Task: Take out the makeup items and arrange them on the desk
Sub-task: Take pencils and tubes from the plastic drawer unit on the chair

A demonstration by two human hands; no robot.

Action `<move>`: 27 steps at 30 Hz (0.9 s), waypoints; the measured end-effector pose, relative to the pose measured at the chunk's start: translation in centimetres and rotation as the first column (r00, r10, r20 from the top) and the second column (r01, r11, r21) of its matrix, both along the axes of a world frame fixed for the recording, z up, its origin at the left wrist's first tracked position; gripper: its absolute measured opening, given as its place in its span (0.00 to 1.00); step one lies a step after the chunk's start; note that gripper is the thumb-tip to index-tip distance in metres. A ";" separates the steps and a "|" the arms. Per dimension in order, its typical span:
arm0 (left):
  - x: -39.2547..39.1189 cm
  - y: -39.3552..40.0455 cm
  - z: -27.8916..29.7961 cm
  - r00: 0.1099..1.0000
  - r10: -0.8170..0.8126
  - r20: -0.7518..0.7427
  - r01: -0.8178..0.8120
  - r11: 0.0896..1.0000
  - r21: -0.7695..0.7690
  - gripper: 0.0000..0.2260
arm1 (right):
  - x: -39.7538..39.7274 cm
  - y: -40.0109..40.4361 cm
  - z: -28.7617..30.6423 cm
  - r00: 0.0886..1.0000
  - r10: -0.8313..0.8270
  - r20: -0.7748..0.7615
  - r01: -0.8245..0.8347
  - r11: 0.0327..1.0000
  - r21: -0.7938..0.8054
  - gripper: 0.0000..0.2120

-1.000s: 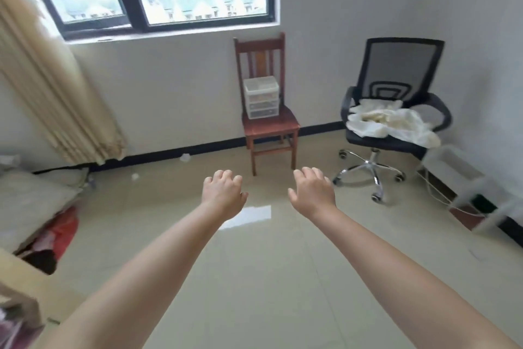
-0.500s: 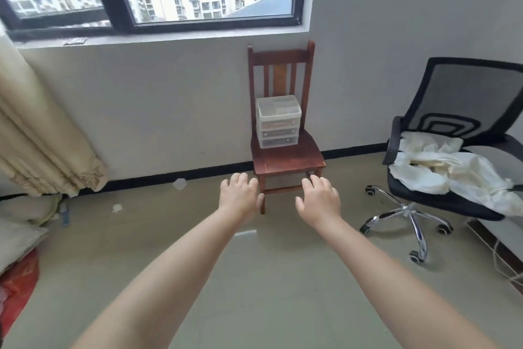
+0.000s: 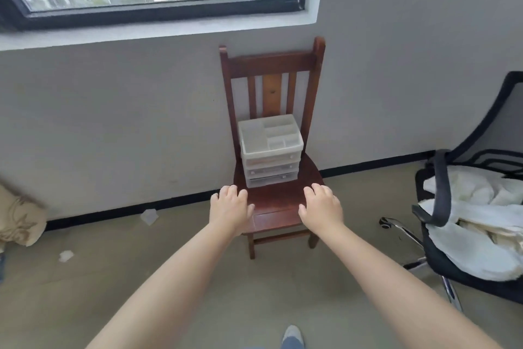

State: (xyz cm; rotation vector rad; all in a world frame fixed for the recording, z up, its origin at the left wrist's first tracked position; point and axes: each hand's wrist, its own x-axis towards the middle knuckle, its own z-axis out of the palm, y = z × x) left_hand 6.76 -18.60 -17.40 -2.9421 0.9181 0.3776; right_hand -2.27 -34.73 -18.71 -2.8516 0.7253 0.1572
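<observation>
- Beige patterned curtain (image 3: 19, 218) seen at far left; white paper scraps (image 3: 149, 216) noted on the floor.
- Left hand (image 3: 229, 209) extended, fingers relaxed, nothing held.
- Translucent white plastic three-drawer organizer (image 3: 270, 150) located on the red-brown wooden chair (image 3: 273, 201); nothing between it and the hands.
- Right hand (image 3: 321, 208) likewise loose, empty.
- Black mesh office chair (image 3: 464, 235) with white cloth (image 3: 475, 224) at right.
- Versus earlier: chair and organizer nearer, larger.

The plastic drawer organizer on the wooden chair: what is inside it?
The plastic drawer organizer has empty-looking open compartments on top. Its three drawers are closed and translucent, so their contents cannot be told.
</observation>
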 end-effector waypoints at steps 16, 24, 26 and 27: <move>25.5 -10.6 -13.8 0.981 0.012 -0.193 -0.040 0.989 -0.140 0.19 | 26.7 -9.0 -15.9 0.730 -0.626 -0.274 0.485 0.193 0.853 0.21; 27.3 -12.2 -19.9 0.983 0.056 -0.174 -0.131 0.878 -0.460 0.11 | 28.9 -10.9 -20.6 0.289 -0.765 -0.575 -0.030 -0.608 0.793 0.06; 27.4 -12.1 -20.1 0.988 0.055 -0.142 -0.116 0.873 -0.474 0.10 | 28.8 -10.7 -20.8 0.308 -0.759 -0.574 -0.035 -0.612 0.790 0.07; 27.4 -12.1 -20.0 0.988 0.060 -0.142 -0.121 0.873 -0.473 0.10 | 28.8 -10.6 -20.8 0.310 -0.751 -0.583 -0.040 -0.623 0.781 0.08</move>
